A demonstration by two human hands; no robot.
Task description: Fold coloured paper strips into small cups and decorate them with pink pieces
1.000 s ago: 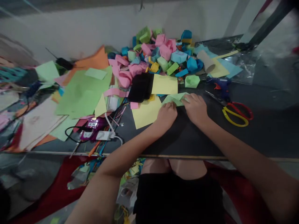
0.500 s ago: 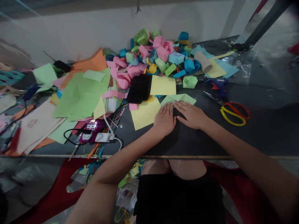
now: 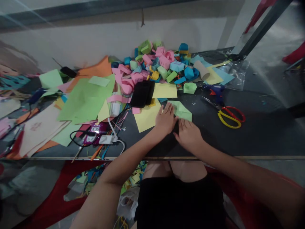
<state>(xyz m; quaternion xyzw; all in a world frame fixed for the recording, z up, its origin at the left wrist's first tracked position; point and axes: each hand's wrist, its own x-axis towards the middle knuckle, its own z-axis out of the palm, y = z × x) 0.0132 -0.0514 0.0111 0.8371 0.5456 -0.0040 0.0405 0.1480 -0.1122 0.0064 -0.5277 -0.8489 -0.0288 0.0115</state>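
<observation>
A folded pale green paper [image 3: 182, 110] lies on the dark table, turned at a slant. My left hand [image 3: 165, 120] rests flat on its left part, fingers stretched out. At the lower edge of that paper is my right hand [image 3: 190, 135], its fingers extended and the tips touching the edge; the thumb points toward my left hand. Part of the paper is hidden under my fingers. A yellow sheet [image 3: 145, 120] sits just left of my left hand, partly under a black phone [image 3: 141, 94]. Scissors [image 3: 230, 117] with red and yellow handles lie to the right.
Pink, green and blue folded paper pieces [image 3: 164, 62] are heaped at the back. Near them are a cardboard tube [image 3: 202, 70] and a blue glue gun [image 3: 215, 91]. Green sheets [image 3: 83, 101] and a purple power strip [image 3: 95, 132] with cables occupy the left side.
The green folded paper has turned clockwise, its right end now lower. My right hand has moved down toward me, to its lower edge. My left hand stays on the paper.
</observation>
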